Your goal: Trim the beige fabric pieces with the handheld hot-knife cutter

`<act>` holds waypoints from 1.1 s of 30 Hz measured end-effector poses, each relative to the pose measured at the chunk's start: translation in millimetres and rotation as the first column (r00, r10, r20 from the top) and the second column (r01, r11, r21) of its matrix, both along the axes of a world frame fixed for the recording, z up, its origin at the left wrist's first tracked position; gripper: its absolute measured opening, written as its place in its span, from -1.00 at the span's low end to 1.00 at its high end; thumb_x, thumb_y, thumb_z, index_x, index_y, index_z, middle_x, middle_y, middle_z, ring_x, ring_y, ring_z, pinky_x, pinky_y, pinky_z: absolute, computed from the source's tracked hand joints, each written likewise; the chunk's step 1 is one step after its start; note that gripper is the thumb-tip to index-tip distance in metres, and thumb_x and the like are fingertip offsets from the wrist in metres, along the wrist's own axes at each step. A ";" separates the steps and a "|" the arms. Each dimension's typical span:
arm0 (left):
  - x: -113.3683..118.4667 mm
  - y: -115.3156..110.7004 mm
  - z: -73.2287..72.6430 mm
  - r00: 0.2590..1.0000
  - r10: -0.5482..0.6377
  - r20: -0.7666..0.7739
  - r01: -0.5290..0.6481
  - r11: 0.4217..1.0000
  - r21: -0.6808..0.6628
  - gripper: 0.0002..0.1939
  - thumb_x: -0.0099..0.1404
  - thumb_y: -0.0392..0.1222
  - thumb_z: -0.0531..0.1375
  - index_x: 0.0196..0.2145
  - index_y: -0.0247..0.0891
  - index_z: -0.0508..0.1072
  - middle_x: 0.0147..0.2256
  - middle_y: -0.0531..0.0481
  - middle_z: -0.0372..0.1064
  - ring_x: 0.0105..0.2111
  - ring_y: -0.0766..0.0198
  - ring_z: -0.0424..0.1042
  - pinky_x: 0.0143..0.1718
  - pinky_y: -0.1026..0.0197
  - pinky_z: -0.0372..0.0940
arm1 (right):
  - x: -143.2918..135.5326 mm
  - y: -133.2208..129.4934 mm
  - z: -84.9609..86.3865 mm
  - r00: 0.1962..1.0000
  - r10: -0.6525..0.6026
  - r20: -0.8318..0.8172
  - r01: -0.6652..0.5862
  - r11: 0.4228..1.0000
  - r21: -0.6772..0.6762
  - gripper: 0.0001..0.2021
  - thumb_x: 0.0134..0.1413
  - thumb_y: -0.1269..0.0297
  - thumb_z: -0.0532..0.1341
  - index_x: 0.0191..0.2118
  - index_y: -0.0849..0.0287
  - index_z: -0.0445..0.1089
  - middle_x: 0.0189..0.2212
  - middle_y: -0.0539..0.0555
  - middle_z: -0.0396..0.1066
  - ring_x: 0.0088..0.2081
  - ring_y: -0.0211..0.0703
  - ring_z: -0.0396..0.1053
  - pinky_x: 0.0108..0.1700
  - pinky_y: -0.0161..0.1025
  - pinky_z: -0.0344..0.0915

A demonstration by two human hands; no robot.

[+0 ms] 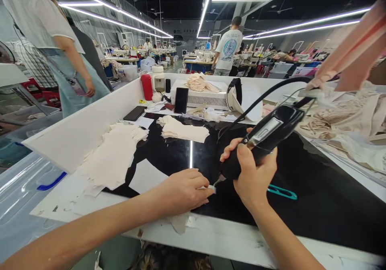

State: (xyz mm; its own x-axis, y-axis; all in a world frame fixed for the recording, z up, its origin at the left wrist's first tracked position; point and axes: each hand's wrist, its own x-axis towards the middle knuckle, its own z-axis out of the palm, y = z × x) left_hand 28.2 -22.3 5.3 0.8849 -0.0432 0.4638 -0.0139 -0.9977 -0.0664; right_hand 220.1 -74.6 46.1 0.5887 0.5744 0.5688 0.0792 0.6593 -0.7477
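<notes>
Black glossy, rounded tool (269,134) clasped in right hand (254,177); left hand (185,190) pinching small whitish piece (212,188).

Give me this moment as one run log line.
left hand: holds white piece | right hand: grips black tool, tip near piece | black mat: cream fabric stack, teal item

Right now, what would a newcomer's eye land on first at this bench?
First, the bulky black handheld tool, right of centre in the right hand, its tip close to the small white piece in the left hand. Next, the pale fabric stack at left, bright beside the black work surface, and the red container beyond it.
</notes>
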 end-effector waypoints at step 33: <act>-8.6 10.0 -11.6 0.996 0.043 -0.079 -0.048 0.997 -0.063 -0.77 0.72 -0.21 0.23 0.20 -0.31 0.58 -0.01 -0.10 0.58 -0.07 0.13 0.60 0.06 0.09 0.53 | -4.1 -1.8 -0.2 0.999 0.015 -0.042 -0.016 1.000 -0.016 -0.68 0.26 0.11 0.54 -0.12 -0.01 0.38 -0.36 -0.16 0.56 -0.49 -0.26 0.50 -0.42 -0.25 0.54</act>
